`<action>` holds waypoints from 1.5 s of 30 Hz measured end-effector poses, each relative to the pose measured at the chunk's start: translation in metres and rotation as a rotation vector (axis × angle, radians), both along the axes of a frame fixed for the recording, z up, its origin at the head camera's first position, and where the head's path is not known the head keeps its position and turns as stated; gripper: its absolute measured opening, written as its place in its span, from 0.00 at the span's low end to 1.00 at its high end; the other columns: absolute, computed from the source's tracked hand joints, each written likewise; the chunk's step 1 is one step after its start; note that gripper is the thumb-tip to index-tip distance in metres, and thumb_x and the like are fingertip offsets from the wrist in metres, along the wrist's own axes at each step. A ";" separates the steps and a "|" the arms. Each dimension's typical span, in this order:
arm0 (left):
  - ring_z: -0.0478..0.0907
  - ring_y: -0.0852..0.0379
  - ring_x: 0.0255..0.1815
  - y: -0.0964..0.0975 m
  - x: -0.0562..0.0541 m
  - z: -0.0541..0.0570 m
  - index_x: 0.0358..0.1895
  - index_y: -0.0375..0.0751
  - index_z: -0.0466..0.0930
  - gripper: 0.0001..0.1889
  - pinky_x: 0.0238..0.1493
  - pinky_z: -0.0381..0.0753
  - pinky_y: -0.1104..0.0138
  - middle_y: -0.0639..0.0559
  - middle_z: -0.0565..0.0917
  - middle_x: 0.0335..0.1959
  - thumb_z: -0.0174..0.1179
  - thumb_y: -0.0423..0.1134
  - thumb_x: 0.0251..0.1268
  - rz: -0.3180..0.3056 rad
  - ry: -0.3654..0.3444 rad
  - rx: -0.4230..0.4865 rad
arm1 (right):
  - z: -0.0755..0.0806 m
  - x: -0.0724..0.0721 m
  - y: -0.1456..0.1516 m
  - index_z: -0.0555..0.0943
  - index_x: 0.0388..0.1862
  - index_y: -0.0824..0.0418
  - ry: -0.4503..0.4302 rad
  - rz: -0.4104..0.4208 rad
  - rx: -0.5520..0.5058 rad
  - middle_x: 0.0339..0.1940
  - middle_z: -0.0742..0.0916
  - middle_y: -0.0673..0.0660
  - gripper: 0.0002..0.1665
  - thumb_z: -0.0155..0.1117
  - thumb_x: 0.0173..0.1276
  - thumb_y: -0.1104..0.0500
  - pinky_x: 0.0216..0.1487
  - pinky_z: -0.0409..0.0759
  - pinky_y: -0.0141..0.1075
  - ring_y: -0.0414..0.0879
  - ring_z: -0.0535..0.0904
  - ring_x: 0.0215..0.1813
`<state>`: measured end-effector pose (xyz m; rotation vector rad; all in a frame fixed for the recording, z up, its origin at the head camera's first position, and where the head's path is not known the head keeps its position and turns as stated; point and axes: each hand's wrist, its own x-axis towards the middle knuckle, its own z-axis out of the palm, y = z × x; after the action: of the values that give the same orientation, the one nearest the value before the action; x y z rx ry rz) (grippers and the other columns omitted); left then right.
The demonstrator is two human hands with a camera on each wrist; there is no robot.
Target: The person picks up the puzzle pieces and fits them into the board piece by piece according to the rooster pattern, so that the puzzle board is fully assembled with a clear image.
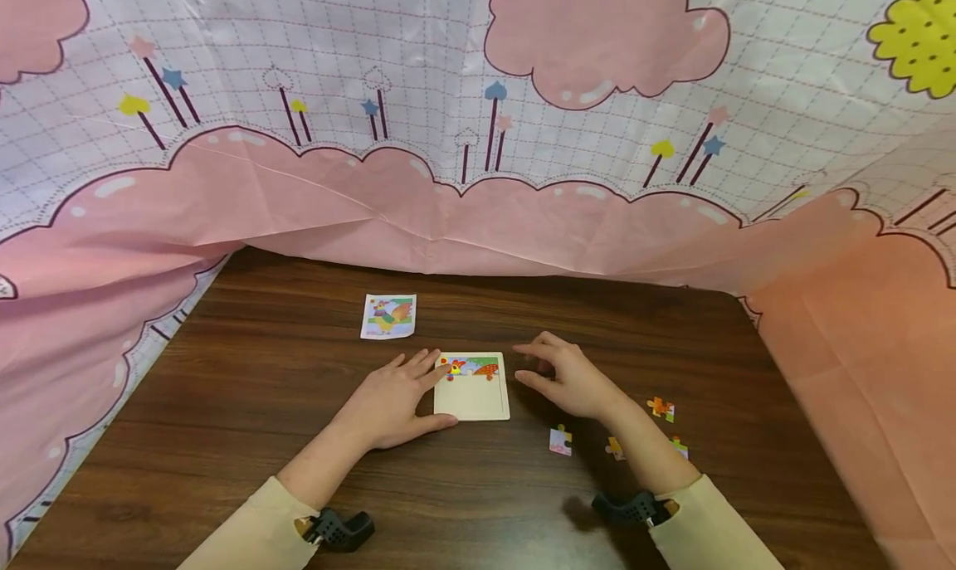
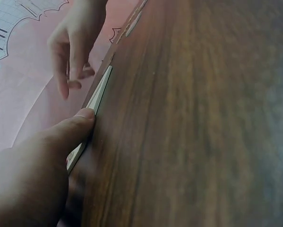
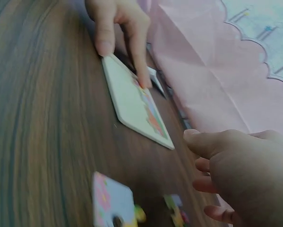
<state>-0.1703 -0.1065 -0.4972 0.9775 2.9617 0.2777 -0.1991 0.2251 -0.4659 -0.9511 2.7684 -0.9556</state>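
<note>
A cream puzzle board point(image 1: 472, 400) lies on the table with a row of fitted pieces point(image 1: 474, 367) along its top, showing part of a colourful chicken picture. My left hand point(image 1: 396, 400) rests at the board's left side. Its index finger lies over the fitted pieces and its thumb touches the lower left corner, as the right wrist view also shows. Just right of the board, my right hand point(image 1: 571, 379) hovers with loosely bent fingers and nothing between them. A loose puzzle piece point(image 1: 560, 440) with a pink and white print lies below that hand.
More loose pieces lie to the right: an orange one point(image 1: 661, 408), a yellowish one point(image 1: 614, 448) and one point(image 1: 680, 446) partly hidden by the right forearm. A paper picture point(image 1: 388, 317) of the chicken lies behind the board. A printed pink curtain point(image 1: 448, 221) hangs around the dark wooden table point(image 1: 246, 371).
</note>
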 end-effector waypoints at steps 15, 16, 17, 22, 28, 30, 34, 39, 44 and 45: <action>0.60 0.46 0.82 0.000 0.000 -0.002 0.82 0.48 0.67 0.50 0.81 0.58 0.49 0.43 0.62 0.83 0.50 0.80 0.69 0.004 -0.016 0.029 | 0.000 0.018 0.056 0.79 0.73 0.63 -0.020 -0.050 0.041 0.62 0.84 0.57 0.33 0.77 0.72 0.56 0.61 0.72 0.65 0.54 0.81 0.57; 0.60 0.45 0.82 0.000 0.000 -0.002 0.82 0.48 0.67 0.50 0.81 0.59 0.49 0.43 0.62 0.83 0.50 0.80 0.69 0.001 -0.015 0.031 | -0.001 0.018 0.057 0.79 0.73 0.62 -0.022 -0.059 0.054 0.63 0.84 0.55 0.34 0.77 0.71 0.54 0.61 0.70 0.66 0.53 0.80 0.57; 0.60 0.45 0.82 0.000 0.000 -0.002 0.82 0.48 0.67 0.50 0.81 0.58 0.49 0.43 0.62 0.83 0.49 0.80 0.69 -0.001 -0.015 0.032 | -0.003 0.018 0.059 0.79 0.73 0.60 -0.023 -0.066 0.067 0.63 0.84 0.54 0.34 0.77 0.71 0.53 0.60 0.69 0.65 0.52 0.80 0.57; 0.60 0.44 0.82 0.000 0.001 -0.004 0.82 0.47 0.66 0.50 0.82 0.57 0.50 0.42 0.61 0.83 0.48 0.80 0.69 -0.010 -0.017 0.031 | -0.010 0.018 0.063 0.83 0.69 0.58 -0.010 -0.093 0.109 0.59 0.84 0.51 0.32 0.79 0.69 0.51 0.53 0.65 0.54 0.48 0.79 0.54; 0.60 0.45 0.82 -0.001 0.000 -0.004 0.82 0.48 0.66 0.50 0.82 0.57 0.50 0.43 0.61 0.84 0.49 0.80 0.69 -0.001 -0.020 0.032 | -0.017 0.015 0.064 0.87 0.60 0.55 -0.010 -0.094 0.093 0.54 0.83 0.48 0.22 0.79 0.69 0.52 0.48 0.58 0.47 0.47 0.78 0.51; 0.60 0.45 0.82 -0.001 0.000 -0.003 0.83 0.48 0.66 0.50 0.82 0.57 0.50 0.43 0.61 0.84 0.49 0.80 0.69 0.001 -0.020 0.033 | -0.018 0.015 0.064 0.87 0.57 0.54 -0.014 -0.087 0.086 0.53 0.83 0.48 0.19 0.79 0.69 0.53 0.48 0.57 0.48 0.47 0.78 0.49; 0.58 0.46 0.83 0.000 0.000 -0.004 0.83 0.48 0.65 0.50 0.82 0.55 0.50 0.44 0.60 0.84 0.47 0.81 0.69 0.003 -0.027 0.029 | -0.018 0.016 0.061 0.85 0.54 0.55 -0.019 -0.077 0.083 0.52 0.82 0.48 0.16 0.77 0.70 0.57 0.48 0.55 0.49 0.46 0.76 0.46; 0.58 0.46 0.83 -0.001 0.000 -0.004 0.83 0.48 0.66 0.51 0.82 0.55 0.50 0.44 0.60 0.84 0.47 0.81 0.69 0.002 -0.029 0.032 | -0.015 0.020 0.055 0.81 0.53 0.57 0.004 -0.075 0.100 0.48 0.83 0.48 0.15 0.75 0.72 0.61 0.50 0.55 0.50 0.42 0.74 0.39; 0.59 0.46 0.82 -0.001 0.000 -0.003 0.82 0.47 0.66 0.50 0.82 0.57 0.48 0.42 0.60 0.84 0.49 0.80 0.69 -0.008 -0.021 0.038 | -0.015 0.022 0.052 0.80 0.52 0.58 0.015 -0.080 0.077 0.40 0.83 0.45 0.15 0.75 0.72 0.62 0.49 0.56 0.48 0.36 0.73 0.32; 0.60 0.45 0.82 -0.001 0.000 -0.003 0.82 0.47 0.67 0.50 0.81 0.58 0.48 0.42 0.61 0.83 0.49 0.80 0.69 -0.009 -0.020 0.038 | -0.015 0.022 0.052 0.80 0.52 0.58 0.015 -0.081 0.069 0.38 0.83 0.44 0.14 0.75 0.72 0.62 0.48 0.55 0.48 0.36 0.73 0.31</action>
<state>-0.1708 -0.1075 -0.5004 0.9860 2.9433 0.3425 -0.1767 0.2769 -0.4813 -0.8454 2.8522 -0.8601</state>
